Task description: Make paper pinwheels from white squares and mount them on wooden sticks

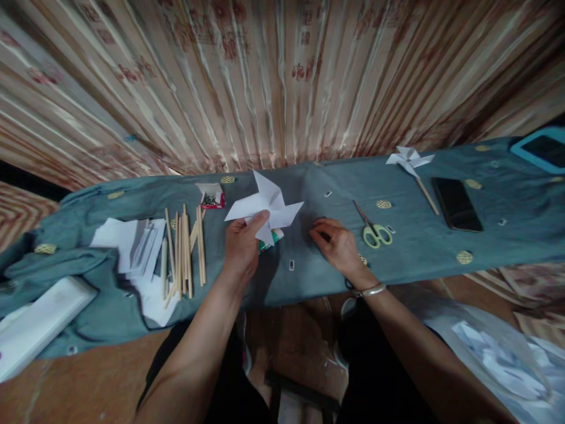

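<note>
Worktop under grey-green patterned cloth (pixel 318 282); landmark, the white folded-paper pinwheel (pixel 270 203). Far left of it, loose white paper pieces (pixel 108 232); nearer, a bunch of pale wooden sticks (pixel 184 253); just beside its left blade, a small open red-and-white box (pixel 215 204) of tiny metal pieces. Pinwheel itself in the left hand (pixel 242 247), closed on a lower blade, thumb in front; no stick seen on it. Step in hand looks like readying the folded head; next move seems to call for keeping its centre folds together. Right of it, the right hand (pixel 338 244), fingers curled, narrow; cannot tell whether it grips anything. Farther right, yellow-green-handled scissors (pixel 368 224), then a white paper pinwheel on a wooden stick (pixel 410 160).
</note>
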Motion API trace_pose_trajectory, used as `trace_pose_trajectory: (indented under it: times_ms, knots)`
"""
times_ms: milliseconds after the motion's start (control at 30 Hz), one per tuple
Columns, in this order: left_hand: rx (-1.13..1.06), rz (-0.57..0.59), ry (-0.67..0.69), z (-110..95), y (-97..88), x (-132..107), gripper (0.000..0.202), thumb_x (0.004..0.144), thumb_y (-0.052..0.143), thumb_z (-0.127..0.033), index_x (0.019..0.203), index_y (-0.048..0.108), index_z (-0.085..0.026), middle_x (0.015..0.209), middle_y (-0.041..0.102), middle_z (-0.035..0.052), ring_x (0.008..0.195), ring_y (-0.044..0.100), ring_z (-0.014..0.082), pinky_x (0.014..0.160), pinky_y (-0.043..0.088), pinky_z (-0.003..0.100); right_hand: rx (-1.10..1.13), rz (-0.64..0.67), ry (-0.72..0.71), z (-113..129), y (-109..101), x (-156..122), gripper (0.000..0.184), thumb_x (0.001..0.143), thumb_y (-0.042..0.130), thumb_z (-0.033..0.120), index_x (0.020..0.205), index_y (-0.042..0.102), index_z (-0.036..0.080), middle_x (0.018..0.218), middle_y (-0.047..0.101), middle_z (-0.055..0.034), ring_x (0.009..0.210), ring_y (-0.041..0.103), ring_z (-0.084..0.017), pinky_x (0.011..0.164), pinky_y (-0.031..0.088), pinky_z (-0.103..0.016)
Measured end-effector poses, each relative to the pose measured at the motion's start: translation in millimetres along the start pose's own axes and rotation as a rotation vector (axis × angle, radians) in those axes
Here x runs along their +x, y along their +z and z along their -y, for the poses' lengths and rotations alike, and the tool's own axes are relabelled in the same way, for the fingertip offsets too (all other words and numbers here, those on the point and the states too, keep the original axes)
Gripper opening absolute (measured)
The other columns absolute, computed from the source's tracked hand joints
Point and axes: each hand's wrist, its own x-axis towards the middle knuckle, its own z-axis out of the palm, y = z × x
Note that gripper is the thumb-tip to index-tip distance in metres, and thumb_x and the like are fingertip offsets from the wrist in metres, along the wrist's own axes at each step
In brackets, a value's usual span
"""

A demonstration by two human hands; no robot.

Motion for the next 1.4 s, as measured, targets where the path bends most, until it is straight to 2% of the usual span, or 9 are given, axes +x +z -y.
trace_pose_trajectory:
  times_ms: [200, 467, 700, 900, 1100, 1233, 1300, 1400]
  knots:
    - [0.049, 0.033, -0.016, 11.5, 1.8, -1.3, 0.028, 0.053, 0.088, -0.028, 0.071, 0.073, -0.013, 0.069, 0.074, 0.0047, 0.068, 0.072, 0.0188, 0.064, 0.052, 0.025, 0.017, 0.04, 0.084, 2.2, 0.5, 4.6, 0.011, 0.079, 0.063, 0.023, 0.072, 0.07, 0.022, 0.101, 0.073, -0.008, 0.098, 0.068, -0.024, 0.09, 0.053, -0.039]
    - [0.099, 0.044, -0.037, 20.1, 2.6, -5.6, 0.027, 0.053, 0.089, -0.029, 0.07, 0.075, -0.013, 0.069, 0.075, 0.005, 0.064, 0.069, 0.0161, 0.066, 0.05, 0.026, -0.062, 0.071, -0.036, 12.2, -3.1, -5.1, 0.014, 0.08, 0.056, 0.011, 0.076, 0.065, 0.021, 0.109, 0.07, -0.0118, 0.105, 0.064, -0.027, 0.095, 0.049, -0.042]
    - [0.103, 0.064, -0.049, 22.7, 3.5, -9.0, 0.027, 0.053, 0.089, -0.03, 0.072, 0.076, -0.015, 0.072, 0.076, 0.0056, 0.069, 0.071, 0.0179, 0.073, 0.052, 0.028, -0.066, 0.074, -0.057, 13.3, -3.0, -12.5, 0.014, 0.085, 0.051, 0.013, 0.082, 0.062, 0.021, 0.111, 0.068, -0.0139, 0.108, 0.061, -0.028, 0.098, 0.047, -0.044]
    - [0.034, 0.083, -0.128, 24.7, 3.4, -11.1, 0.032, 0.05, 0.091, -0.031, 0.073, 0.076, -0.014, 0.072, 0.076, 0.0056, 0.069, 0.071, 0.0184, 0.074, 0.052, 0.029, -0.055, 0.051, -0.042, 11.6, -1.2, -16.7, 0.011, 0.085, 0.051, 0.015, 0.084, 0.061, 0.021, 0.113, 0.067, -0.0148, 0.109, 0.061, -0.028, 0.098, 0.047, -0.046]
    - [-0.009, 0.1, -0.159, 20.7, 4.8, -15.2, 0.033, 0.048, 0.091, -0.03, 0.072, 0.076, -0.014, 0.07, 0.075, 0.0047, 0.069, 0.071, 0.0181, 0.077, 0.051, 0.029, 0.063, 0.001, 0.006, 5.2, 2.6, -15.1, 0.007, 0.083, 0.054, 0.019, 0.081, 0.061, 0.021, 0.114, 0.067, -0.0155, 0.111, 0.061, -0.03, 0.1, 0.046, -0.05]
    - [0.006, 0.093, -0.142, 22.6, 3.4, -14.1, 0.03, 0.049, 0.09, -0.029, 0.071, 0.076, -0.015, 0.071, 0.076, 0.0038, 0.067, 0.069, 0.0162, 0.075, 0.051, 0.028, 0.234, -0.081, 0.065, 12.4, -15.7, -9.0, 0.006, 0.084, 0.059, 0.026, 0.08, 0.062, 0.023, 0.12, 0.065, -0.0122, 0.117, 0.06, -0.027, 0.105, 0.044, -0.051]
    - [0.061, 0.08, -0.096, 24.7, 3.0, -13.3, 0.027, 0.05, 0.089, -0.029, 0.069, 0.076, -0.015, 0.07, 0.075, 0.0027, 0.065, 0.067, 0.0149, 0.071, 0.05, 0.027, 0.301, -0.122, 0.08, 26.4, -32.0, -8.2, 0.007, 0.085, 0.061, 0.029, 0.082, 0.063, 0.023, 0.132, 0.059, -0.0097, 0.125, 0.056, -0.026, 0.11, 0.039, -0.051]
    - [0.184, 0.099, -0.022, 27.0, 4.0, -14.4, 0.021, 0.054, 0.086, -0.028, 0.066, 0.075, -0.015, 0.067, 0.073, 0.0014, 0.062, 0.065, 0.0138, 0.066, 0.048, 0.025, 0.318, -0.093, 0.039, 52.5, -52.2, -11.5, 0.006, 0.086, 0.065, 0.029, 0.083, 0.065, 0.024, 0.151, 0.045, -0.0053, 0.14, 0.042, -0.027, 0.117, 0.029, -0.052]
